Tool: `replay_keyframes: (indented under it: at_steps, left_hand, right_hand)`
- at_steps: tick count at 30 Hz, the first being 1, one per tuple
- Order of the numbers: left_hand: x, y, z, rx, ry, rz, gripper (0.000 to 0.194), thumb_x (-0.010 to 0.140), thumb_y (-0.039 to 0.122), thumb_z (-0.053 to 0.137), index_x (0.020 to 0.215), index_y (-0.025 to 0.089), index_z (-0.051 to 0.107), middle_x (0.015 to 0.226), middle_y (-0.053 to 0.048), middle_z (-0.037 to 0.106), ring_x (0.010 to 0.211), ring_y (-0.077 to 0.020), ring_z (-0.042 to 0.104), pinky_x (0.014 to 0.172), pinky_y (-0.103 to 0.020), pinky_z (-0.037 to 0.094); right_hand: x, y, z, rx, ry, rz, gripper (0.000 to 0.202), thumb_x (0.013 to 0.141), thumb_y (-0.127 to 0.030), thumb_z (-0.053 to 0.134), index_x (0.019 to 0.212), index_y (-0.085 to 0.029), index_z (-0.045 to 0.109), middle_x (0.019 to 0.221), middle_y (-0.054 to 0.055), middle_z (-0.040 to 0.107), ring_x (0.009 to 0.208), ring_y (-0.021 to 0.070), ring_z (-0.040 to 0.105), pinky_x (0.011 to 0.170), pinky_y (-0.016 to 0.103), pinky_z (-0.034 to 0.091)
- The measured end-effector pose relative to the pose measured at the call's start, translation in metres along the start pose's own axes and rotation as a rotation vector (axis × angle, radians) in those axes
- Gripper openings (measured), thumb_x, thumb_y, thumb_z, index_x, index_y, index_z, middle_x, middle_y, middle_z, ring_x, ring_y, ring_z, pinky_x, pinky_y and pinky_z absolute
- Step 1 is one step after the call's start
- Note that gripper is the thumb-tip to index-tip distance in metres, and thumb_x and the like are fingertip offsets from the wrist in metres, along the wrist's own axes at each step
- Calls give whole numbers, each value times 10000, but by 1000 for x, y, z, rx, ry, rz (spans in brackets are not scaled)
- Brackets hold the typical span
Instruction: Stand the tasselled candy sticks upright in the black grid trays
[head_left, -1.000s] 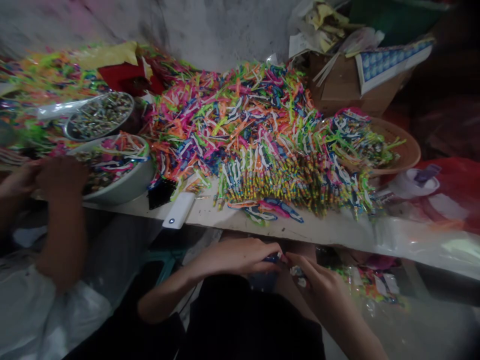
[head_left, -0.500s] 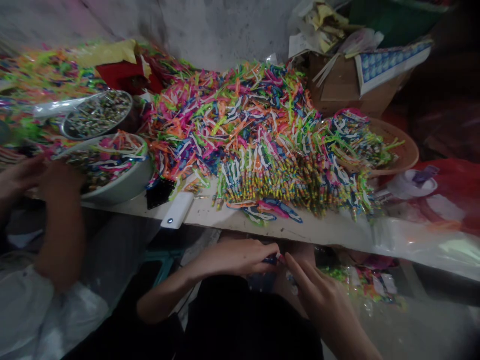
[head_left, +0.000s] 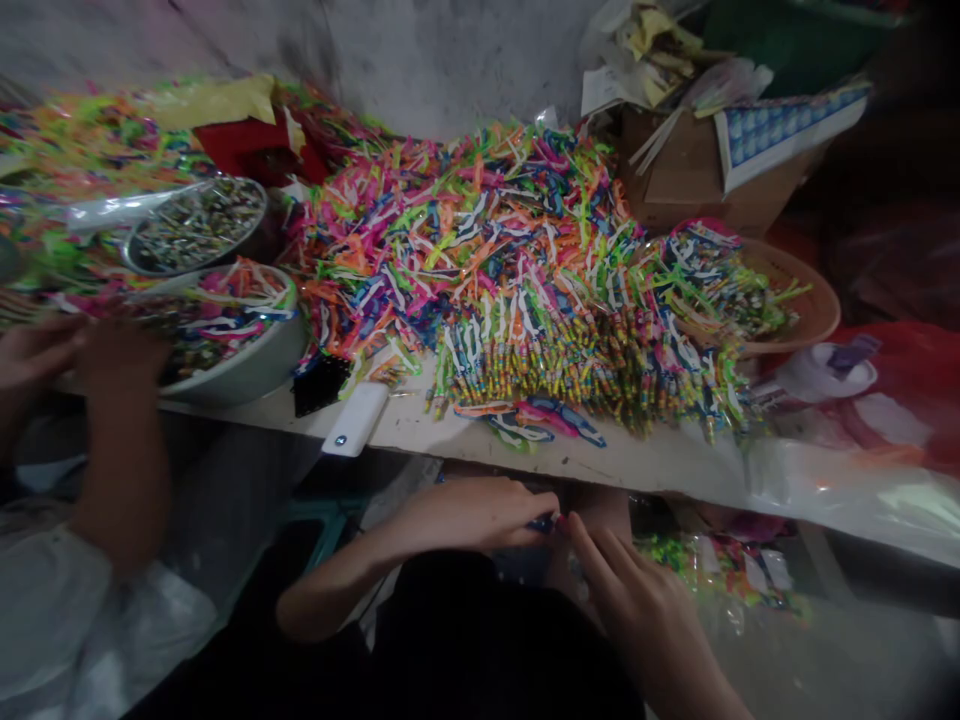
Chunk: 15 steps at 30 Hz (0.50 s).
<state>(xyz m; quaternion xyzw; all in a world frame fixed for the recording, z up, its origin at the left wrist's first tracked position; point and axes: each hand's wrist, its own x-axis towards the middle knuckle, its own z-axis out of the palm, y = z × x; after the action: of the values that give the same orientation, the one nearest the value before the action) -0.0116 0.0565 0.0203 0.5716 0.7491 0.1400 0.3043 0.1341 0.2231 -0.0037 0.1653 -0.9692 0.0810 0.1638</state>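
Note:
Just below the table's front edge, my left hand (head_left: 499,512) is closed around a small dark blue piece (head_left: 541,522) with a pinkish end. The fingertips of my right hand (head_left: 626,570) pinch at that pinkish end, close against my left hand; a small shiny bit shows under them. Beyond both hands, on the table (head_left: 525,462), lies a large heap of colourful strips (head_left: 450,240). Yellow patterned sticks (head_left: 555,360) with pale and green strips line its front. A few loose blue, pink and white strips (head_left: 532,420) rest near the edge.
At left, another person's hands (head_left: 97,350) work beside a pale tub (head_left: 247,365) and a metal bowl (head_left: 135,245). A white power bank (head_left: 356,420) sits at the table edge. To the right are an orange basket (head_left: 817,300), a white cup (head_left: 825,372) and a cardboard box (head_left: 690,170).
My right hand has shifted very slightly, its fingertips still at the small piece. The other person's hands have moved a little at the tub.

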Motion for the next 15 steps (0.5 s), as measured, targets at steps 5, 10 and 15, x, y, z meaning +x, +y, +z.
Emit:
replay_keyframes:
  at_steps: [5, 10, 15]
  left_hand:
    - [0, -1, 1, 48, 7, 6, 193, 907, 359, 463, 1054, 244, 516, 839, -5, 670, 716, -183, 632, 531, -232, 338]
    - [1, 1, -2, 2, 58, 21, 229, 907, 362, 460, 1094, 244, 517, 806, 2, 658, 702, -178, 620, 530, -220, 344]
    - [1, 3, -8, -107, 47, -5, 205, 891, 333, 499, 1068, 247, 559, 749, 14, 648, 652, -163, 602, 500, -203, 319]
  right_hand:
    - [2, -3, 1, 0, -1, 14, 418, 816, -11, 303, 1174, -74, 509, 840, 105, 658, 614, 174, 642, 443, 238, 522]
    - [-2, -2, 8, 80, -12, 82, 491, 773, 16, 317, 1224, -99, 472, 865, 95, 662, 632, 165, 646, 451, 227, 518]
    - [-5, -1, 11, 117, -6, 117, 551, 760, 14, 325, 1281, -131, 432, 906, 96, 661, 710, 174, 651, 519, 233, 540]
